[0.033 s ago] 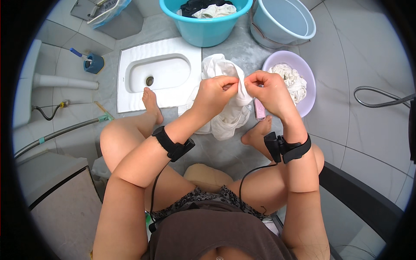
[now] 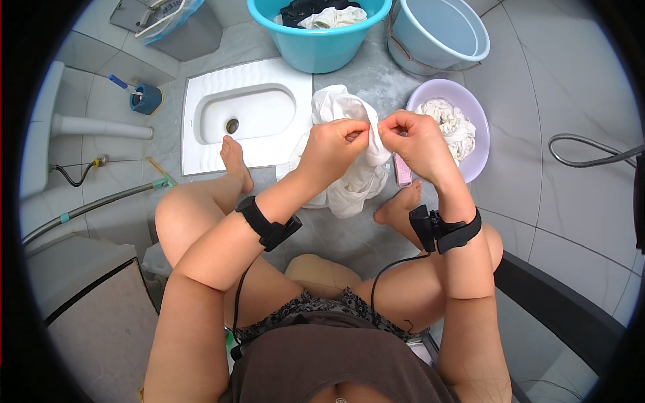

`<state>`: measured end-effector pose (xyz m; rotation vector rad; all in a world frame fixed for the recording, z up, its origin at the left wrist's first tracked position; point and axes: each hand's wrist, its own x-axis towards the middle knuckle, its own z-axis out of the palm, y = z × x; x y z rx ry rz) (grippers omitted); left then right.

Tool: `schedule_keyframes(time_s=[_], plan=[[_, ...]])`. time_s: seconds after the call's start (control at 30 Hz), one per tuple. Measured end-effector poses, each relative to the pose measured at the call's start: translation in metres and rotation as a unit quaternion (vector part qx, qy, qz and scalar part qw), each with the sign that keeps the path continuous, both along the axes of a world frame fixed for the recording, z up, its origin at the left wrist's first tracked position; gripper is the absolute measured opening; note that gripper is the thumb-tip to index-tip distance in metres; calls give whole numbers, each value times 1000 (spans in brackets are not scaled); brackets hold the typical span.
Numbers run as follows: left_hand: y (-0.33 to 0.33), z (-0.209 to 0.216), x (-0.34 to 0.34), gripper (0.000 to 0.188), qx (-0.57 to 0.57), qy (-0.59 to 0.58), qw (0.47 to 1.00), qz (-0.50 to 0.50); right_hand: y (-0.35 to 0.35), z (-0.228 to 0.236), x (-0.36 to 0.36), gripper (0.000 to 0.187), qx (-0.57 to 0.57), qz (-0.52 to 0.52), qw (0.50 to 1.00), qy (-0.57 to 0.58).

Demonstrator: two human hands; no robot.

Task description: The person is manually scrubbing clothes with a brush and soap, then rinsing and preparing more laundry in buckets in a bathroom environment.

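A white wet garment (image 2: 349, 185) hangs over the grey floor between my bare feet. My left hand (image 2: 336, 142) and my right hand (image 2: 411, 138) each pinch a part of its upper edge, close together, fingers closed on the cloth. Both wrists wear black bands with cables. A small pink object (image 2: 402, 172) lies on the floor just under my right hand, beside a lilac basin (image 2: 481, 131) that holds another wrung white cloth (image 2: 449, 121).
A teal basin (image 2: 316, 54) with dark and white clothes and a light blue bucket (image 2: 440, 33) stand ahead. A white squat toilet pan (image 2: 248, 114) is at the left, a blue brush holder (image 2: 144, 99) beyond it. A grey hose (image 2: 584, 153) lies at the right.
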<state>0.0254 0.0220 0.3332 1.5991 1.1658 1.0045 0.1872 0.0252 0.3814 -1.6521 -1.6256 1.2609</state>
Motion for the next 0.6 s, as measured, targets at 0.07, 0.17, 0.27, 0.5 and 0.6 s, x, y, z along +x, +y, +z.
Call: schedule_keyframes(time_s=[0.07,0.17,0.27,0.5,0.6], plan=[[-1,2,0,15,35,42,999,-1,-2,-4,-1,17,16,-2,1000,-24],[-3,-2,-2,14,17,28,999,27,-1,-11,0,15,39,-15,998,-48],[0,-3,-12,12,-65,22,997,38,5,-17,6,13,61,-83,991,-85],[0,-9,-17,12,-217,-163,962,14,12,-31,18,11,14,-138,983,118],[1,-10,-17,12,-262,-170,950,-21,13,-29,16,10,-3,-130,978,163]])
